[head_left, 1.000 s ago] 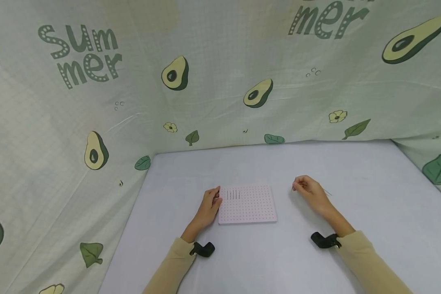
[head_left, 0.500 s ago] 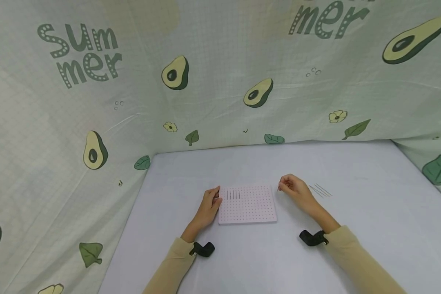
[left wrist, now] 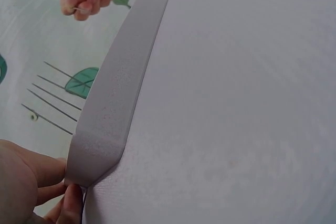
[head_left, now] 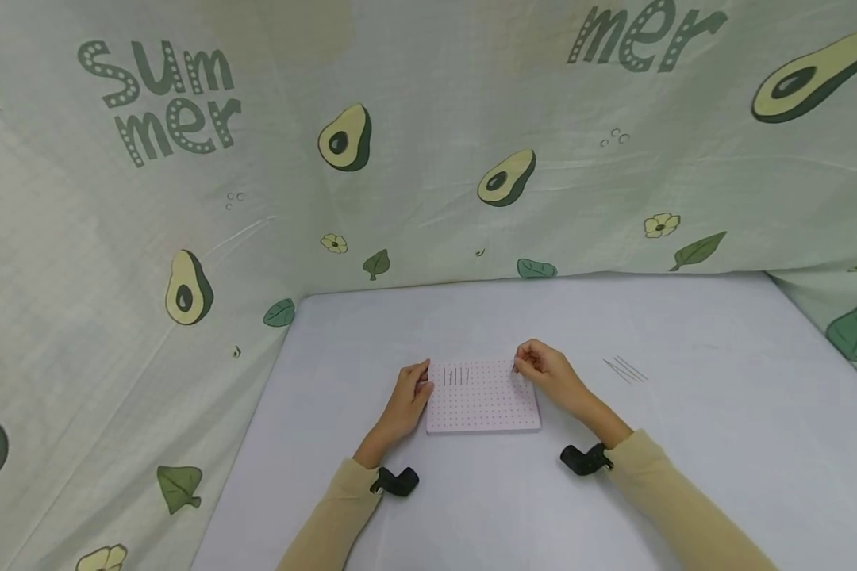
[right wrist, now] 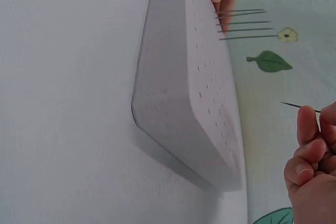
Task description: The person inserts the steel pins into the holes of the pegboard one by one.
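Right now the person's left hand [head_left: 409,394] rests against the left edge of a pink foam board [head_left: 482,400] full of tiny holes, with the fingers [left wrist: 50,179] touching the board's near corner as if to keep it steady. That board lies flat on the white table [head_left: 471,507], close to the middle and a bit toward the person. Five thin needles [head_left: 456,376] stand upright in a row in the board's far left corner, just beside the left hand. The right hand [head_left: 543,369] is over the far right corner of the board, its thumb and fingers [right wrist: 307,124] curled and pinching one more needle [right wrist: 294,106], whose point sticks out toward the board. Well off to the right on the table lie a few loose needles [head_left: 624,369], side by side. Both arms wear tan sleeves [head_left: 657,492], and a cloth with avocados [head_left: 343,139] hangs behind the table
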